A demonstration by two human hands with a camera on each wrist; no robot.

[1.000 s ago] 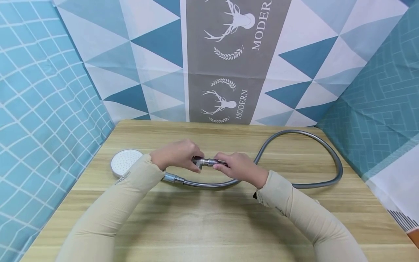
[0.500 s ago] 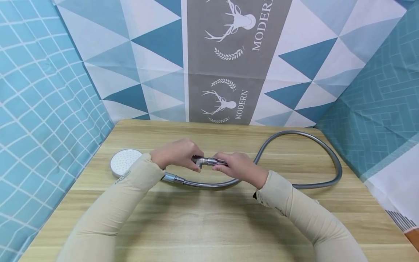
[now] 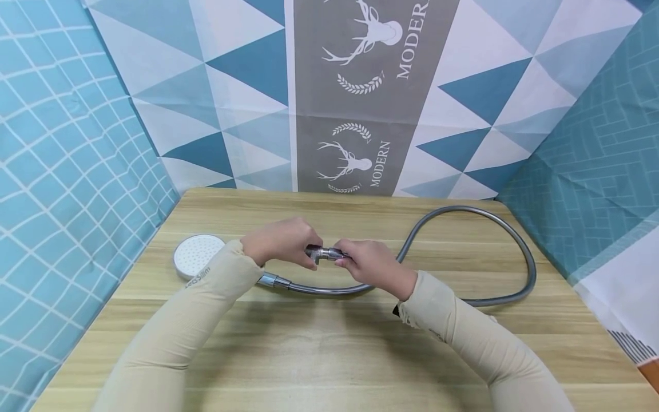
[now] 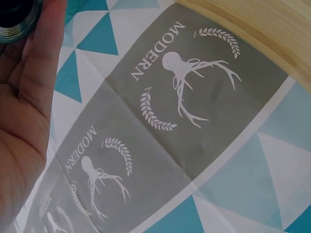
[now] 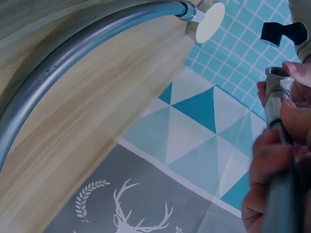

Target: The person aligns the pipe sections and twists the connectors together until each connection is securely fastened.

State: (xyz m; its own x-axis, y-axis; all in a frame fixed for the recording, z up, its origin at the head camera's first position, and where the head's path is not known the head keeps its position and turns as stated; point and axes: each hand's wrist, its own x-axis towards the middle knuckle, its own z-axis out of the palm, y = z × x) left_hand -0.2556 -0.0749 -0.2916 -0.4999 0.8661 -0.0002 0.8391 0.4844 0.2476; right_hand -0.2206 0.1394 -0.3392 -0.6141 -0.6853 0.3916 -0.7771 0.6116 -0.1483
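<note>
My left hand (image 3: 283, 240) pinches a small chrome fitting (image 3: 320, 253) over the middle of the wooden table. Directly against it, my right hand (image 3: 373, 262) grips the metal end of a grey shower hose (image 3: 530, 257). In the right wrist view, the fitting (image 5: 278, 77) shows a threaded opening near the left hand's fingertips, while the right fingers (image 5: 272, 155) curl round the hose end (image 5: 284, 206). The left wrist view catches my left palm (image 4: 22, 121) beside the fitting's dark round opening (image 4: 14, 19). A white-faced shower head (image 3: 197, 254) lies to the left, partly behind the left sleeve.
The hose runs from the shower head's handle (image 3: 268, 279) under the right arm and loops across the right side of the wooden table (image 3: 319, 355). Patterned coverings (image 3: 247, 86) stand behind and at both sides.
My right hand has turned slightly at the hose end, and its forearm has shifted a little left. The hose loop's lower right part has moved slightly toward me. The left hand has edged right.
</note>
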